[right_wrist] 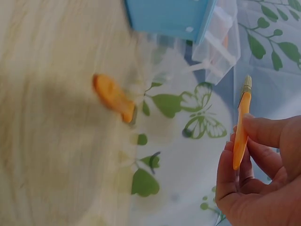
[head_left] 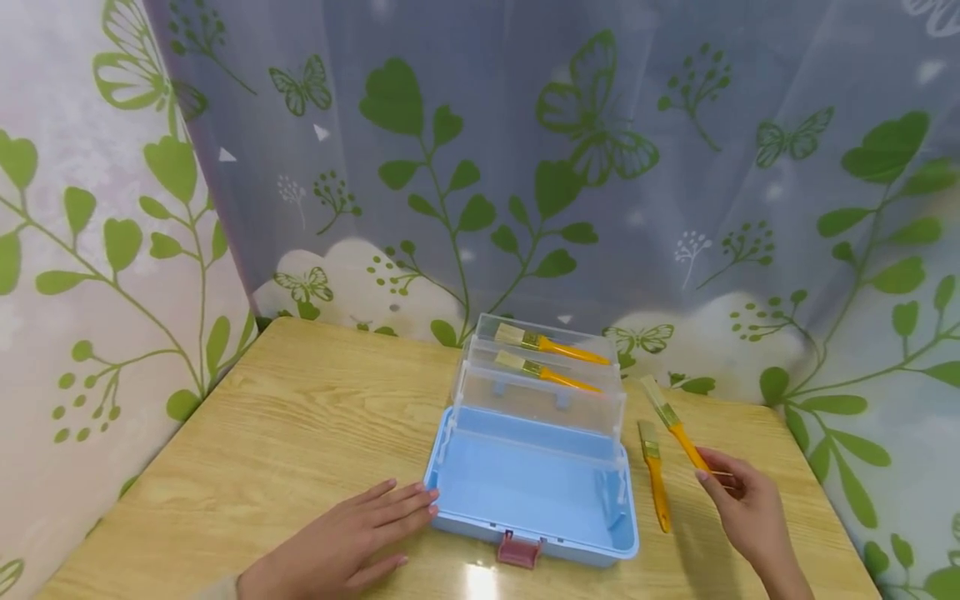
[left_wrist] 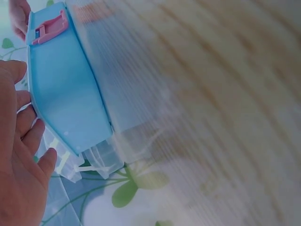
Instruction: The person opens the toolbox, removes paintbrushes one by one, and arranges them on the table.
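A light blue toolbox point(head_left: 525, 475) stands open on the table, its clear tiered trays point(head_left: 540, 396) folded up at the back. One paintbrush point(head_left: 558, 348) lies in the top tray and another paintbrush point(head_left: 551, 375) in the tray below. My left hand point(head_left: 352, 533) lies with straight fingers at the box's left front corner, fingertips right at the rim. My right hand point(head_left: 750, 504) pinches an orange-handled paintbrush point(head_left: 678, 429) by its handle, pale bristles pointing away to the upper left. Beside the box's right side, another orange paintbrush point(head_left: 655, 479) lies on the table.
A dark pink latch point(head_left: 519, 550) hangs from the box's front edge. The wood-grain table point(head_left: 322, 400) ends at a patterned curtain point(head_left: 487, 167) behind, with more of the leaf print at both sides.
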Demonstrator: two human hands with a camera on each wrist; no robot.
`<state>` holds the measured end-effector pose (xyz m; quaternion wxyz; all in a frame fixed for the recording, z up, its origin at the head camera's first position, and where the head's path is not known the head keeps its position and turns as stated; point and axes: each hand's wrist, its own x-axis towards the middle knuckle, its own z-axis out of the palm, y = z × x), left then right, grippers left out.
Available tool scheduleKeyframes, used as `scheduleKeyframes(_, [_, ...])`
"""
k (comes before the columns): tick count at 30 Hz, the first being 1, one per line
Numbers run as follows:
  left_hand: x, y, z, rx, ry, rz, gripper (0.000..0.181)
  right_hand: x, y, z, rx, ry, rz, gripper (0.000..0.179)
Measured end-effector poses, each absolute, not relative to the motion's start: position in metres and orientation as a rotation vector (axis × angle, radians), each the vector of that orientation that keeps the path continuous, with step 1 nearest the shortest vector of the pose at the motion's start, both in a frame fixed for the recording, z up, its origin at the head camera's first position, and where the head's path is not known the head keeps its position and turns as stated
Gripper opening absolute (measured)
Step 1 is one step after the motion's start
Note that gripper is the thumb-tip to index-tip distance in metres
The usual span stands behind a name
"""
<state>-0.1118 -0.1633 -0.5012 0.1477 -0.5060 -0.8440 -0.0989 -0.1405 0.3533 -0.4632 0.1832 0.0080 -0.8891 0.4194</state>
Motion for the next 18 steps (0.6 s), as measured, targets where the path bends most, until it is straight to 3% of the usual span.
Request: scheduleKeyframes(18, [-0.115, -0.162, -0.503, -1.449, -2.406, -0.326, 0.065, -0.136, 0.376, -0.476, -0.195, -2.627, 1.121, 0.031])
